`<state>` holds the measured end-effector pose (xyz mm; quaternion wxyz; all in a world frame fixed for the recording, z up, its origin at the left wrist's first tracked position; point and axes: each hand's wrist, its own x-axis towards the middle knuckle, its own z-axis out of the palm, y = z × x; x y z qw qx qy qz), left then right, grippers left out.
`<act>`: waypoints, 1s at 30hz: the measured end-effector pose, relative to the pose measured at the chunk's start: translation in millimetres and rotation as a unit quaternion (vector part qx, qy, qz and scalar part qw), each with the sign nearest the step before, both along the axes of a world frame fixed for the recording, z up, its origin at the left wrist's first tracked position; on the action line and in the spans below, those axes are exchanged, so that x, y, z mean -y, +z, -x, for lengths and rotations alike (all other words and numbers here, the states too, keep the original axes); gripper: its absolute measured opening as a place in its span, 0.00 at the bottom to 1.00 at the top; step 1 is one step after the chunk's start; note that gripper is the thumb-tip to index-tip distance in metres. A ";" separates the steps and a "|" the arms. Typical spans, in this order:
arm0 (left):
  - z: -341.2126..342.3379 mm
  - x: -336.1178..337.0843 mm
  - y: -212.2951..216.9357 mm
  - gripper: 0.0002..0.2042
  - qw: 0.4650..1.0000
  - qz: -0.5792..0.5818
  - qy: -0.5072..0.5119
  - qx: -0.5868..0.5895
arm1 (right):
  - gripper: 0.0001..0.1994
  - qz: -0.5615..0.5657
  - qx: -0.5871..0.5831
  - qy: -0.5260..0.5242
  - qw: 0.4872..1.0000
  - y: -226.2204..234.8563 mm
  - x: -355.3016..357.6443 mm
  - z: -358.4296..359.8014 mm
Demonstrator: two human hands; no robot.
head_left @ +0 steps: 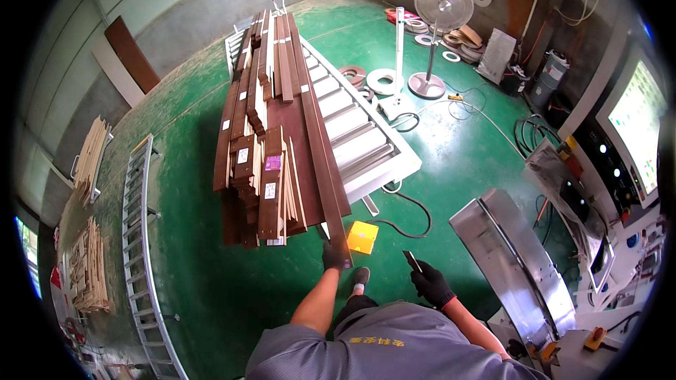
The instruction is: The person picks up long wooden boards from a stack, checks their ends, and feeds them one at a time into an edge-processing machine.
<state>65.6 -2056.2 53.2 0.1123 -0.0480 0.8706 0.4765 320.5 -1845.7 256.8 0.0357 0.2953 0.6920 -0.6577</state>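
Observation:
My left hand (pixel 334 256), in a black glove, grips the near end of a long dark brown board (pixel 320 148) that lies along the right side of a stack of brown and pale wood strips (pixel 260 141). The stack rests on a white roller conveyor table (pixel 366 148). My right hand (pixel 432 285), also in a black glove, holds a small dark flat object (pixel 412 260) up near my chest, to the right of the board end.
A yellow square object (pixel 362 237) and a black cable (pixel 415 211) lie on the green floor below the table. A metal machine housing (pixel 514 260) and a control panel with screen (pixel 634 127) stand right. A standing fan (pixel 438 28) is behind; a roller rail (pixel 137 225) and wood piles (pixel 90 158) are left.

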 end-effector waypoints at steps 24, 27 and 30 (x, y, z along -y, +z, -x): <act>-32.1 -51.5 507.3 0.15 0.872 -0.474 -0.119 -0.014 | 0.40 -0.311 -0.653 -0.008 0.690 254.4 30.0 167.7; -29.1 -47.9 525.7 0.16 0.868 -0.485 -0.104 0.034 | 0.40 -0.338 -0.674 -0.010 0.657 262.2 24.4 185.0; -23.5 -50.3 532.5 0.15 0.866 -0.488 -0.101 0.045 | 0.36 -0.323 -0.664 -0.029 0.674 270.6 26.8 188.4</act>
